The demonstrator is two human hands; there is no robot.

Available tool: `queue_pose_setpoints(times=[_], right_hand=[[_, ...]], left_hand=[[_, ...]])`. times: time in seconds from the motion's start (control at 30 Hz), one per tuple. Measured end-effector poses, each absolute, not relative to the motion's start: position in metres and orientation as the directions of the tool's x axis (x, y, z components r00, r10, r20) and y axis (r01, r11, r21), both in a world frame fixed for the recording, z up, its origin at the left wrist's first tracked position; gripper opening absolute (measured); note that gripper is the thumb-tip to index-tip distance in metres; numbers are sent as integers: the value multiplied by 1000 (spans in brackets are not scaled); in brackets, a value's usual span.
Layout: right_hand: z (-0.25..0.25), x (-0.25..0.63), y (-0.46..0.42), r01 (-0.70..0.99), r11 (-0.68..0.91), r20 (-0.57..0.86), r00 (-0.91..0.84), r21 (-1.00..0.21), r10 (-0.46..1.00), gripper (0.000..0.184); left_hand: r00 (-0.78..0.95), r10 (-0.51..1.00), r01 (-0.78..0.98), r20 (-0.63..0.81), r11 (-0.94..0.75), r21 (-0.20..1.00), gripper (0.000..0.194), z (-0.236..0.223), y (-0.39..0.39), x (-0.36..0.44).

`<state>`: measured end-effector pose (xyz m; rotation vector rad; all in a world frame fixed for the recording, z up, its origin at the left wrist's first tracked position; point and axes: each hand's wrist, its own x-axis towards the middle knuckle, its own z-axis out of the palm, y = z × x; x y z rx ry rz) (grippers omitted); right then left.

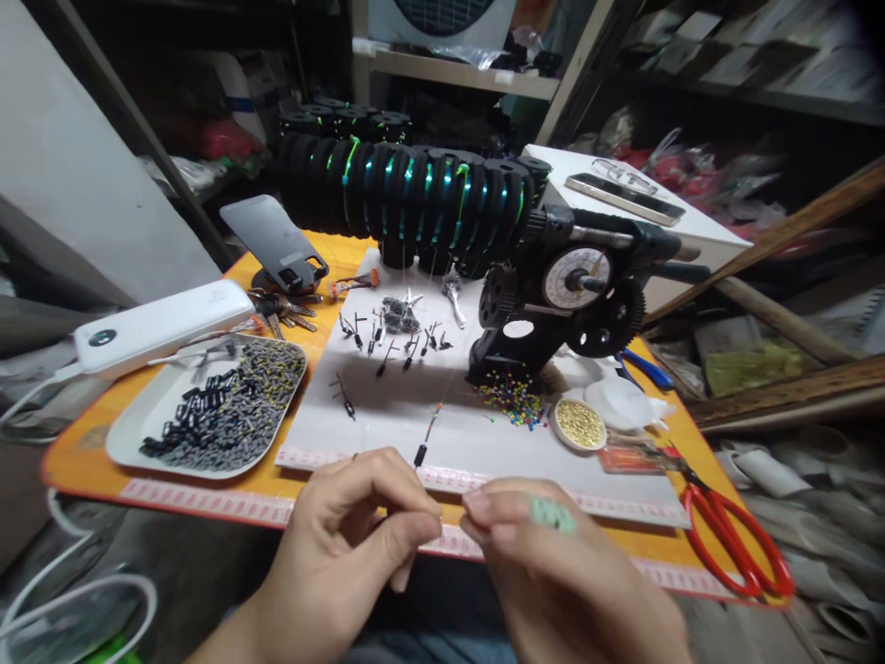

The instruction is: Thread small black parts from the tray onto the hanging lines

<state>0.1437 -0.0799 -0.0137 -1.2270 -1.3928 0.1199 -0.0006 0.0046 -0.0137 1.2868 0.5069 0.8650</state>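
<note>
My left hand is closed in a pinch, thumb against forefinger, in front of the board's near edge. A tiny speck shows at its fingertips, too small to name. Just to its right, my right hand also pinches, with green tape round one finger. Whatever it holds is hidden. The hands are slightly apart. Beyond them a small black cylindrical piece hangs on a thin line with small beads, over the white board. Several similar black pieces on wires lie farther back.
A black winding machine with a dial and line-wound spools stands behind. At left are a tray of small parts, a power bank and a phone. At right are coloured beads, a gold-bead dish and red-handled scissors.
</note>
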Motion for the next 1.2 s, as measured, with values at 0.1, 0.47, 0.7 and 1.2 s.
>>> queue_pose_setpoints(times=[0.1,0.47,0.7,1.2], right_hand=[[-13,139,-85,819,345,720,115,-458,684,25],[-4,166,-84,801,396,598,-60,-449,800,31],[-9,169,-86,851,338,568,-58,-402,821,28],[-12,160,-81,735,394,539,-46,-551,841,23]], left_hand=[[602,797,-246,48,128,961,17,-13,6,-4],[601,779,-82,181,-165,983,16,-14,14,-8],[596,785,32,170,-235,971,10,-16,18,-9],[565,779,-110,271,-255,961,22,-13,8,-3]])
